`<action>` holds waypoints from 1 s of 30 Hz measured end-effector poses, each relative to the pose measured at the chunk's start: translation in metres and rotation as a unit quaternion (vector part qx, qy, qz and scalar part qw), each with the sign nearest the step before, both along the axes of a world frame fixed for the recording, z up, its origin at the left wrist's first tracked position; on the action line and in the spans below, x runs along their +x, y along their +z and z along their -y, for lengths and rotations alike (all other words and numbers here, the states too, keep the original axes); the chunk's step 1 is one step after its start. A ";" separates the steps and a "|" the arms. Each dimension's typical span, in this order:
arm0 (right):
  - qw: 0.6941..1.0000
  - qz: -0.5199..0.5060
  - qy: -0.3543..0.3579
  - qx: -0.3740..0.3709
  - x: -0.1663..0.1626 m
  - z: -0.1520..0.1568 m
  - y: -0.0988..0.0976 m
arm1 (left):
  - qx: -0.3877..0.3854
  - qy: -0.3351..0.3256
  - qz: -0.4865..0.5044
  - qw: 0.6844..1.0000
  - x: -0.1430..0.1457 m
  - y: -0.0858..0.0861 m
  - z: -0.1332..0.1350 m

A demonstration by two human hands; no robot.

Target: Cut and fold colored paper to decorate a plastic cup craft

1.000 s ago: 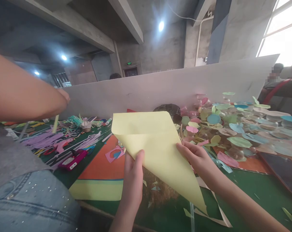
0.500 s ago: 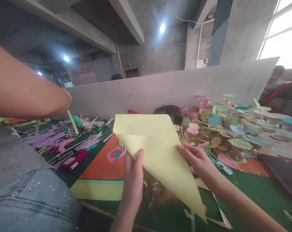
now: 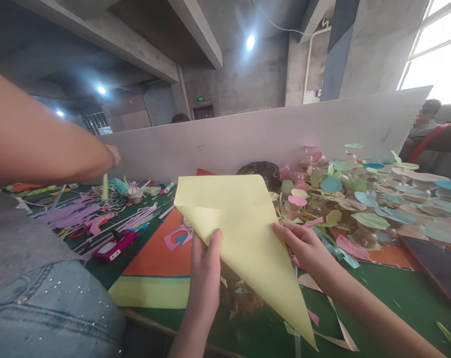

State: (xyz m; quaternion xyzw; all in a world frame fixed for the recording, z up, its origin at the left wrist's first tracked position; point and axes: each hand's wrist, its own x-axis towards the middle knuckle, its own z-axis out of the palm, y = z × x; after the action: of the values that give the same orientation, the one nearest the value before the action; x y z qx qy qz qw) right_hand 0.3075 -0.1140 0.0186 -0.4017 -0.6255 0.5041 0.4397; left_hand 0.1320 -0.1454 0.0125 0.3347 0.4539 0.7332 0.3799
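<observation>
Pinching opposite edges of a yellow paper sheet (image 3: 240, 228) at centre frame, the left hand (image 3: 206, 268) and right hand (image 3: 303, 243) hold it above a cluttered green desk (image 3: 404, 291).

Shows a slim, bare left hand (image 3: 206, 266) with a slender, round-tipped thumb (image 3: 214, 244), leading through a narrow wrist (image 3: 204, 304) into a smooth, bare left forearm (image 3: 191, 334). Has, to match, a bare right hand (image 3: 308, 249) with slim, tapering fingers (image 3: 291, 235) and a long, smooth right forearm (image 3: 374, 304), likewise bare as far as the view reaches.
</observation>
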 end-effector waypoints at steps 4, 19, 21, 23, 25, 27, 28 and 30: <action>1.000 0.009 -0.005 0.014 -0.001 -0.002 -0.002 | 0.005 0.004 -0.011 1.000 0.000 0.000 0.000; 0.996 0.047 -0.030 0.066 0.004 -0.004 -0.005 | -0.020 0.028 -0.023 0.999 -0.029 0.014 0.002; 0.996 0.049 -0.026 0.070 0.003 -0.003 -0.005 | -0.021 0.036 -0.028 0.999 -0.029 0.016 0.002; 0.995 0.060 -0.035 0.074 0.003 -0.004 -0.005 | -0.029 0.041 -0.030 0.998 -0.029 0.017 0.001; 0.993 0.075 -0.049 0.079 0.003 -0.004 -0.005 | -0.026 0.046 -0.030 0.998 -0.029 0.015 -0.001; 0.991 0.086 -0.059 0.085 0.004 -0.005 -0.005 | 0.000 0.047 -0.034 0.998 -0.031 0.013 -0.003; 0.990 0.089 -0.062 0.088 0.004 -0.005 -0.005 | 0.017 0.041 -0.038 0.998 -0.032 0.012 -0.004; 0.989 0.089 -0.067 0.095 0.005 -0.005 -0.004 | 0.038 0.033 -0.041 0.998 -0.034 0.010 -0.007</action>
State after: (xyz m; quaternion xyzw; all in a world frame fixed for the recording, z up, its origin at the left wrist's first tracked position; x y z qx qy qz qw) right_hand 0.3123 -0.1086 0.0144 -0.4422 -0.6789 0.3740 0.4514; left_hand 0.0977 -0.1387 0.0229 0.3632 0.4515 0.7480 0.3236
